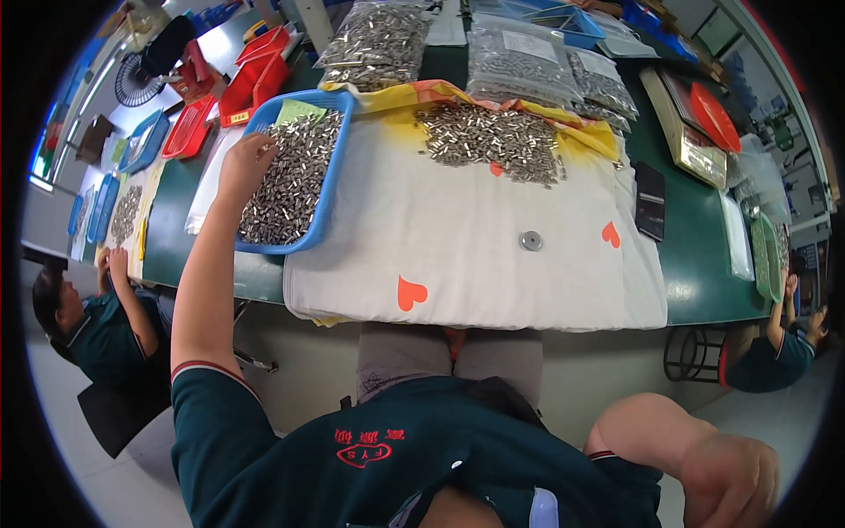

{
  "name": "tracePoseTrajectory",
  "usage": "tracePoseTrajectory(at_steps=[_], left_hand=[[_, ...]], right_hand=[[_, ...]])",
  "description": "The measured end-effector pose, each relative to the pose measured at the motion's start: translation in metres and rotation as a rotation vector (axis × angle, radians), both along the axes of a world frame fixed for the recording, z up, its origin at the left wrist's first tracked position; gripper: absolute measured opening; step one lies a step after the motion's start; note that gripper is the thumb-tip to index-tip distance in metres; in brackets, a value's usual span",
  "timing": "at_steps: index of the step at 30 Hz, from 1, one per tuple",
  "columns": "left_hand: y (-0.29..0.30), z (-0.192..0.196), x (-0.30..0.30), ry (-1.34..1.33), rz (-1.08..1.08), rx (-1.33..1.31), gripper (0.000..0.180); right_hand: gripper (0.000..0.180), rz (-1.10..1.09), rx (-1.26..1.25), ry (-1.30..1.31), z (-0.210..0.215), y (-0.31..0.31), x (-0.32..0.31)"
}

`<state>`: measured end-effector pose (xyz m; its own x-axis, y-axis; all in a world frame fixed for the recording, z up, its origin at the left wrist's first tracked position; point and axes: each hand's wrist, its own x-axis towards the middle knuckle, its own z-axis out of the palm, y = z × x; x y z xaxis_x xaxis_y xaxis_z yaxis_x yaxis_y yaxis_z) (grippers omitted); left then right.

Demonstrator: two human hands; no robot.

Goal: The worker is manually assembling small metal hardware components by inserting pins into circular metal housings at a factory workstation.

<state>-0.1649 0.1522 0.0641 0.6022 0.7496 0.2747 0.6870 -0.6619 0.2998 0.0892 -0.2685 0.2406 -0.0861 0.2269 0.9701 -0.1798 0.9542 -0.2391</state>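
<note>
My left hand [246, 161] is raised over the left rim of a blue plastic basket [327, 211]. Its fingers are curled together; whatever they may hold is too small to make out. Small silvery metal cylinders [290, 180] fill the basket, with a green paper slip [299, 112] at its far end. My right hand [731, 482] is off the table at the lower right, beside my body, fingers bent inward and the palm hidden. In front of me, a white cloth with red hearts [493, 264] carries a loose heap of metal cylinders [493, 141] and a round grey metal piece [530, 240].
Clear bags of metal parts [374, 44] [524, 60] stand behind the cloth. A black phone [650, 201] lies at its right, near a red dish [715, 117]. Red bins [251, 79] stand at the far left. Co-workers sit at left [106, 326] and right [775, 356].
</note>
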Motion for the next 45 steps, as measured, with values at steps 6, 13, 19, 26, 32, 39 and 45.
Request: tracePoseTrajectory(at_steps=[6,13,19,26,32,39,45], left_hand=[[-0.039,0.008,-0.019,0.081,-0.080,0.181,0.019],[-0.136,0.052,0.052,-0.182,-0.342,0.090,0.019],[-0.196,0.023,0.121,-0.211,-0.489,-0.489,0.020],[-0.218,-0.024,0.174,-0.586,-0.398,-1.798,0.033],[-0.191,-0.040,0.181,-0.859,-0.598,-2.086,0.029],[-0.164,-0.068,0.169,-0.820,-0.373,-1.972,0.026],[-0.152,-0.074,0.167,-0.770,-0.488,-2.068,0.026]], right_hand=[[0.019,-0.265,-0.773,-0.010,-0.086,0.002,0.054],[0.027,-1.141,-1.054,-0.702,-0.217,0.063,0.083],[0.029,-1.201,-0.998,-0.802,-0.234,0.071,0.076],[0.040,-0.936,-0.803,-0.177,-0.179,0.072,0.042],[0.042,-0.895,-0.807,-0.241,-0.173,0.099,0.043],[0.035,-1.192,-0.954,-0.490,-0.213,0.178,0.099],[0.033,-1.377,-0.880,-0.838,-0.243,0.235,0.121]])
